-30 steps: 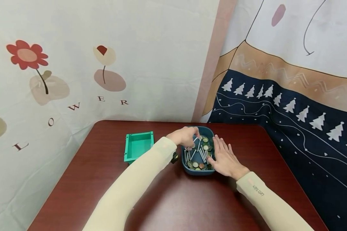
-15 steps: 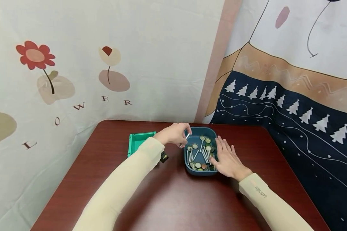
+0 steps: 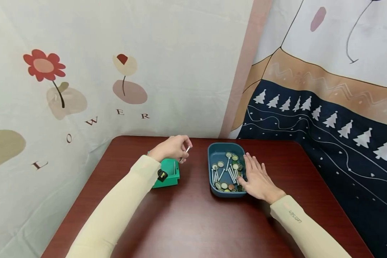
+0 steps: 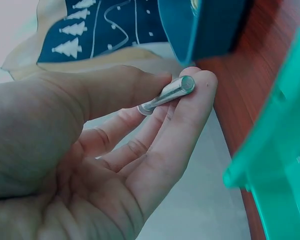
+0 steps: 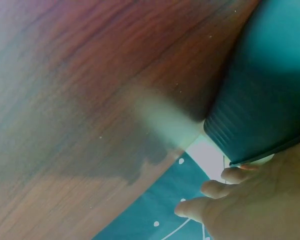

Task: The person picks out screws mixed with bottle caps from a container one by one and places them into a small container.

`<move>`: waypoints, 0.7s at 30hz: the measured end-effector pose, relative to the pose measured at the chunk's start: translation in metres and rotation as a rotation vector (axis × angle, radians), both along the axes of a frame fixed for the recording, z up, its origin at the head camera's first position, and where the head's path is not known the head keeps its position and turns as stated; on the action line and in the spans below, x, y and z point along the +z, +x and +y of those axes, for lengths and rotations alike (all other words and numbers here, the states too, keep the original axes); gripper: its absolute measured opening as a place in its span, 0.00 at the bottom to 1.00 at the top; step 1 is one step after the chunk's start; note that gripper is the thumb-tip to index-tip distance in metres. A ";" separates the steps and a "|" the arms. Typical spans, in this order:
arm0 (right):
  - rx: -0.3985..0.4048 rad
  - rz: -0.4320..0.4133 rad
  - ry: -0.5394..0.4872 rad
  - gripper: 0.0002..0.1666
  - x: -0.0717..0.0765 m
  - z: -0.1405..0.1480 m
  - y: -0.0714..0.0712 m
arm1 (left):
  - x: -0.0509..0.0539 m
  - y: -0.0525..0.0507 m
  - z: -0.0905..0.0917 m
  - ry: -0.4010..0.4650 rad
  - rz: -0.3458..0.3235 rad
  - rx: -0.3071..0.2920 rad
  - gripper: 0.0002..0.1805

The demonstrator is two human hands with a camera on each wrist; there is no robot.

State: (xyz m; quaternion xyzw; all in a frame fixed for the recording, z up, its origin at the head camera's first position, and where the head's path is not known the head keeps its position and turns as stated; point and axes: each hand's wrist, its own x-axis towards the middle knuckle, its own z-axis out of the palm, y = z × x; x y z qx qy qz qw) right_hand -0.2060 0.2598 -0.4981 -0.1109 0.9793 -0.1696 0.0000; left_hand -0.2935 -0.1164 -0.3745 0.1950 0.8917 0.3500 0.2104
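Note:
My left hand (image 3: 171, 147) pinches a silver metal bolt (image 4: 177, 89) between thumb and forefinger, just above the right side of the green box (image 3: 166, 183). The other fingers curve loosely beneath it in the left wrist view. Part of the green box is hidden by the hand and sleeve; a thin silver piece stands inside it. My right hand (image 3: 259, 181) rests with extended fingers along the right rim of the dark blue box (image 3: 216, 156). Inside that box lie several bolts (image 3: 231, 173) and round metal bottle caps (image 3: 224, 185).
Both boxes stand toward the back of a reddish-brown table (image 3: 193, 218), with a gap between them. A printed cloth (image 3: 187, 71) hangs behind the table's back edge and down the right side. A small black device (image 3: 162, 175) is worn at the left wrist.
My left hand has lifted the bolt out of the blue box and carried it left to the green box. The right hand stays at the blue box's rim.

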 end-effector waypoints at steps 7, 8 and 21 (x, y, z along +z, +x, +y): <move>-0.001 0.002 -0.004 0.58 -0.003 0.001 0.000 | -0.008 -0.002 -0.036 -0.038 0.028 0.038 0.16; 0.000 0.001 -0.003 0.58 -0.003 0.001 0.000 | -0.009 -0.003 -0.040 -0.043 0.029 0.044 0.17; -0.004 0.006 -0.024 0.59 -0.004 0.001 -0.001 | -0.014 -0.004 -0.082 -0.071 -0.005 0.108 0.17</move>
